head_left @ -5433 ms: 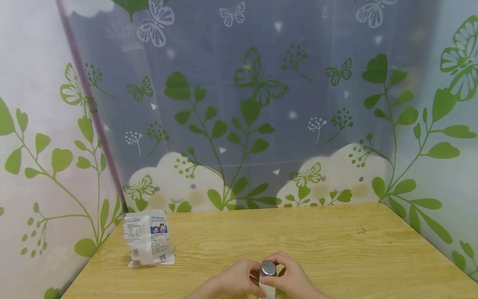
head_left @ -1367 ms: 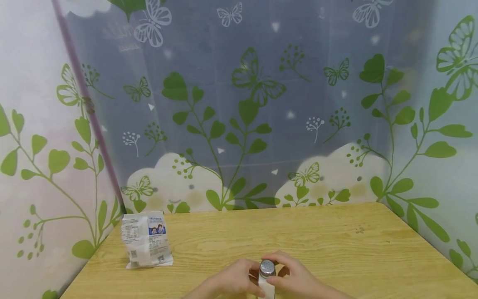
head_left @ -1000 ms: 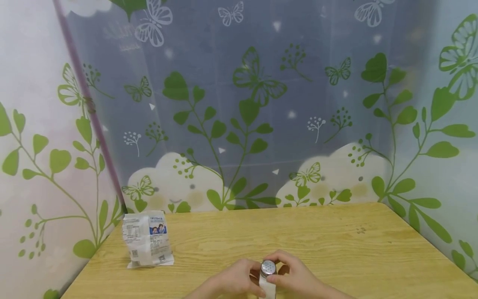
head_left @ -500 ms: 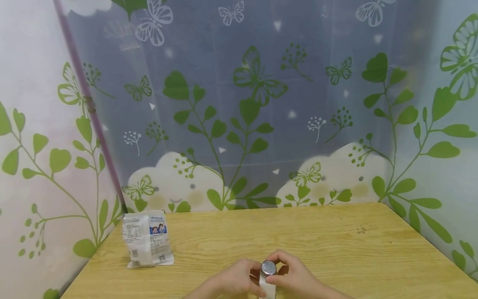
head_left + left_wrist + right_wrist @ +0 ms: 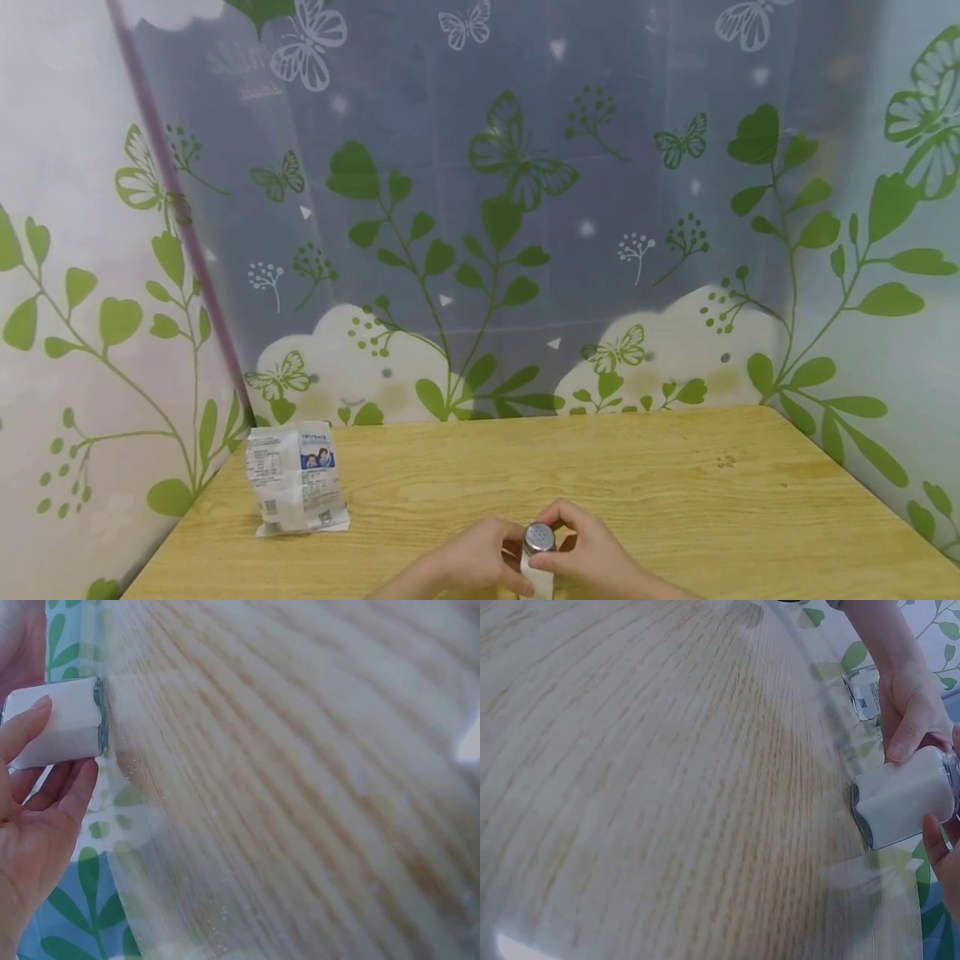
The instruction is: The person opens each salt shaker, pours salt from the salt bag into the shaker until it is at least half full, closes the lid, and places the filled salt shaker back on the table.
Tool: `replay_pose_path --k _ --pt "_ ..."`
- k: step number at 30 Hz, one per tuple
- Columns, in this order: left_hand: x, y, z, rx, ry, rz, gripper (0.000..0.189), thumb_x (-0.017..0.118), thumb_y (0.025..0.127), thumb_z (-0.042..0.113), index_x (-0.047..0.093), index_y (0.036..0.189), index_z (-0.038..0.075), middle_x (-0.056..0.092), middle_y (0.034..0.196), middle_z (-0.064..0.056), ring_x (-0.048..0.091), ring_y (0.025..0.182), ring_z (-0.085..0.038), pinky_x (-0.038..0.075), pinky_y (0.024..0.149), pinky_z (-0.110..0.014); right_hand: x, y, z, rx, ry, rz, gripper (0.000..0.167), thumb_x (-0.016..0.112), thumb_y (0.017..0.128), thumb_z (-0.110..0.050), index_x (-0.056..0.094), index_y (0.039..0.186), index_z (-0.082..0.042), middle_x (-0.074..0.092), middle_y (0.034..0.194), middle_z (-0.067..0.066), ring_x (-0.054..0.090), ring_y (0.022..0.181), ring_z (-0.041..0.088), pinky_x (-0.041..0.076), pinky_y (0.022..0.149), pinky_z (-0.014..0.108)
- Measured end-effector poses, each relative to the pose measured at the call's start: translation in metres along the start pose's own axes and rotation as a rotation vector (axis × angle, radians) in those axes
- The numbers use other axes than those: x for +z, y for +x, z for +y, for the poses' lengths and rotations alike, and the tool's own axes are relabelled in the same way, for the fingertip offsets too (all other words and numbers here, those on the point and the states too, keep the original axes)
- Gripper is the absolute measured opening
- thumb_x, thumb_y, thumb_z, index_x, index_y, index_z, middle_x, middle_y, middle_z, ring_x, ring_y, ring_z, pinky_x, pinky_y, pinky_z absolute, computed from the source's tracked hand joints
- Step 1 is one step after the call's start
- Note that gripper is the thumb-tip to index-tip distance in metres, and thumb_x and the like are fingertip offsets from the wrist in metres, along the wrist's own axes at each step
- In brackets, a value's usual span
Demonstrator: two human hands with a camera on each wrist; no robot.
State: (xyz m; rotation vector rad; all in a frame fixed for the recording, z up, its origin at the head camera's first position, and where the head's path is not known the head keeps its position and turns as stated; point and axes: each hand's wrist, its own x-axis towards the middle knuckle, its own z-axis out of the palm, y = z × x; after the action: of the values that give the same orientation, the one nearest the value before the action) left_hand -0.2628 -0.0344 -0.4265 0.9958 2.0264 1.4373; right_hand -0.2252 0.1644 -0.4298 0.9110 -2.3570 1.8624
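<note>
A salt shaker (image 5: 536, 577), a clear glass body filled with white and topped by a perforated metal cap (image 5: 539, 537), stands upright at the bottom of the head view. My left hand (image 5: 480, 557) grips its body from the left, thumb in front. From the right, my right hand (image 5: 591, 550) pinches it at the cap's lower edge, thumb in front and fingers behind. In the left wrist view the shaker's white body (image 5: 64, 724) shows between the left thumb and fingers, its glass base right at the tabletop. The right wrist view shows the same shaker (image 5: 904, 799) between both hands.
A white printed packet (image 5: 300, 479) stands at the left of the wood-grain table (image 5: 637, 467). Small dark marks (image 5: 726, 461) show at the table's back right. A leaf-and-butterfly patterned curtain (image 5: 517, 250) closes off the back and sides.
The right thumb has shifted slightly left along the cap's lower edge over the last second. The left hand, shaker and packet have kept their places.
</note>
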Motion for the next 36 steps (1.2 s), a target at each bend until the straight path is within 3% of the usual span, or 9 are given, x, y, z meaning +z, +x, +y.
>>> replay_pose_path --k 4,10,16,25,31,36 --pt "0.000 0.000 -0.001 -0.003 0.003 -0.004 0.034 0.072 0.072 -0.007 0.064 0.105 -0.004 0.068 0.093 -0.002 0.064 0.082 -0.006 0.050 0.073 -0.019 0.000 -0.001 0.000 0.001 -0.028 0.000 0.034 0.070 0.083 -0.015 0.054 0.107 0.003 0.057 0.100 0.007 0.052 0.088 0.006 0.051 0.064 0.027" --pt "-0.001 0.000 -0.002 -0.006 0.003 -0.012 0.032 0.072 0.073 -0.007 0.065 0.104 -0.002 0.068 0.093 -0.001 0.064 0.083 -0.006 0.050 0.074 -0.019 -0.004 -0.003 0.004 -0.103 0.032 -0.064 0.041 0.062 0.088 -0.006 0.048 0.122 0.012 0.056 0.111 0.017 0.050 0.093 0.004 0.053 0.067 0.028" --pt "-0.002 0.001 0.000 -0.018 0.002 -0.018 0.032 0.072 0.073 -0.006 0.065 0.104 -0.002 0.068 0.093 -0.001 0.063 0.084 -0.006 0.050 0.074 -0.019 -0.004 -0.003 0.006 -0.096 0.077 -0.062 0.033 0.058 0.091 -0.005 0.053 0.119 0.009 0.059 0.111 0.006 0.052 0.094 0.006 0.052 0.068 0.026" --pt "-0.001 0.002 0.002 -0.019 0.013 -0.005 0.033 0.073 0.072 -0.007 0.064 0.103 -0.002 0.068 0.092 -0.001 0.063 0.083 -0.006 0.050 0.074 -0.019 -0.004 -0.002 -0.001 0.005 -0.049 0.012 0.031 0.068 0.084 -0.014 0.062 0.110 0.002 0.061 0.103 0.007 0.052 0.088 0.006 0.049 0.060 0.025" --pt "-0.002 0.002 0.003 -0.013 0.030 -0.017 0.032 0.073 0.072 -0.006 0.064 0.102 -0.002 0.068 0.092 -0.001 0.063 0.083 -0.005 0.050 0.074 -0.018 -0.007 0.000 -0.004 -0.095 -0.152 0.004 0.031 0.069 0.084 -0.017 0.064 0.108 0.001 0.063 0.099 0.003 0.053 0.085 0.004 0.049 0.055 0.026" --pt "-0.002 0.002 0.004 -0.014 0.035 -0.015 0.032 0.073 0.071 -0.006 0.065 0.102 -0.003 0.068 0.092 0.000 0.062 0.083 -0.004 0.050 0.074 -0.018 -0.006 0.000 -0.007 -0.091 -0.192 0.031 0.031 0.071 0.081 -0.020 0.066 0.106 -0.001 0.063 0.097 0.002 0.053 0.084 0.004 0.048 0.053 0.026"
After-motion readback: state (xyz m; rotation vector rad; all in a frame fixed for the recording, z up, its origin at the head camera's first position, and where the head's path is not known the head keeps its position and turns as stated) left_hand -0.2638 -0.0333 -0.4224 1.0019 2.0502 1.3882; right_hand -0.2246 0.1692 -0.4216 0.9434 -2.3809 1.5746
